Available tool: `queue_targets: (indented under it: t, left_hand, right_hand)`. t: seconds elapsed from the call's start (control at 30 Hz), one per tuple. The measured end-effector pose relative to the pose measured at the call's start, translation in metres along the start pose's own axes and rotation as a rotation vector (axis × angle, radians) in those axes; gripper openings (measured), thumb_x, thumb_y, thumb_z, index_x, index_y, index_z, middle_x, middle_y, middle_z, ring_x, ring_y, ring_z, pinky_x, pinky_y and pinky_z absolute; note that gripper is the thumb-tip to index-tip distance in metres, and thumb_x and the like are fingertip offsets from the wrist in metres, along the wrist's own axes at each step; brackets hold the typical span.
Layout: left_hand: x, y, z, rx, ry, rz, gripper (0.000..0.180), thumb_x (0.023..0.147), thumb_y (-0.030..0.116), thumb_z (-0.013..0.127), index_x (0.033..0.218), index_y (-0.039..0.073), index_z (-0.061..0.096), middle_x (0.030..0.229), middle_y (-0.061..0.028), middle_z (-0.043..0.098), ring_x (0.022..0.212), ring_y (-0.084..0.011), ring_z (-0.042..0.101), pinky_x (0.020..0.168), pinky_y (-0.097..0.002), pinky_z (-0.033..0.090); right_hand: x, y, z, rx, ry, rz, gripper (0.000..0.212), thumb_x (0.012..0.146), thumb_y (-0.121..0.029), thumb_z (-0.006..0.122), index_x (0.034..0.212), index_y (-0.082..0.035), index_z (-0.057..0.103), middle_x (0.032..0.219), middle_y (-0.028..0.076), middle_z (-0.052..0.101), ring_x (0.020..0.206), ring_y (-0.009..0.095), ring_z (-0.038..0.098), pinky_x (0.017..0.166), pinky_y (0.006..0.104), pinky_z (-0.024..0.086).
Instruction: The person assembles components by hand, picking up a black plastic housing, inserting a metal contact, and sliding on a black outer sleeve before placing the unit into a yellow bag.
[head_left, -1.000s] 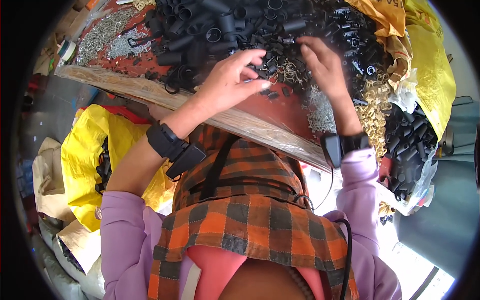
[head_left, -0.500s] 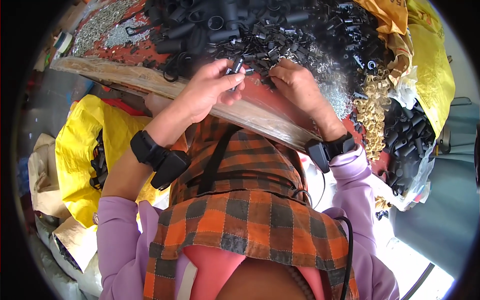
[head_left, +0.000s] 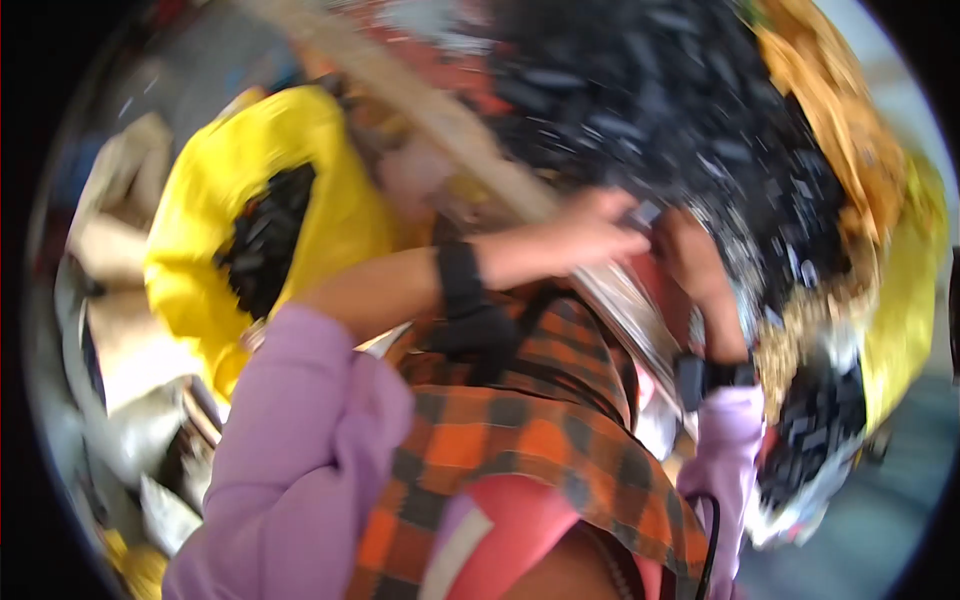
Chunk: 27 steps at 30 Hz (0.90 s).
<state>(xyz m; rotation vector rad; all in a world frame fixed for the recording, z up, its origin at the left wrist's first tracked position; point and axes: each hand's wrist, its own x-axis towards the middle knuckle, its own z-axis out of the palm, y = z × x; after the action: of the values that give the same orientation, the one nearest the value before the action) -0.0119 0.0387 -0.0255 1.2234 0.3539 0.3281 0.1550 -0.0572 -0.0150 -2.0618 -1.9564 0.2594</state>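
The view is smeared by motion. My left hand (head_left: pixel 592 232) reaches over the table's wooden edge, with a small dark, shiny-ended part (head_left: pixel 644 213) between its fingers; half a second ago this showed as a short black cylinder. Close to its right, my right hand (head_left: pixel 690 250) hangs over the red tabletop (head_left: pixel 650 285) with its fingers curled. What it pinches, if anything, is too blurred to make out. Just beyond both hands lies a broad heap of black parts (head_left: pixel 640 110).
A yellow sack (head_left: pixel 340 150) with black pieces (head_left: pixel 270 240) inside stands at the left, across the wooden table edge (head_left: pixel 430 110). To the right are brass-coloured parts (head_left: pixel 785 355), another batch of black pieces (head_left: pixel 820 415), and orange (head_left: pixel 815 80) and yellow bags (head_left: pixel 905 290).
The whole view has swung, so the table and sacks sit tilted and the yellow sack shows more of its inside. My left hand has come closer to my right, still holding the small part.
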Motion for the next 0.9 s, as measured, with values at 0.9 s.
queue_targets:
  t: [0.9]
  left_hand:
    - [-0.002,-0.005,0.061,0.556,0.277,0.465,0.032,0.066,0.029,0.063,0.077,0.000,0.056,0.067,-0.0164,0.056,0.069,-0.0316,0.058,0.063,-0.0388,0.047]
  right_hand:
    - [-0.079,-0.039,-0.016,2.077,0.113,0.570,0.024,0.085,-0.015,0.049,0.105,-0.004,0.046,0.073,-0.003,0.041,0.055,0.005,0.034,0.056,0.0224,0.032]
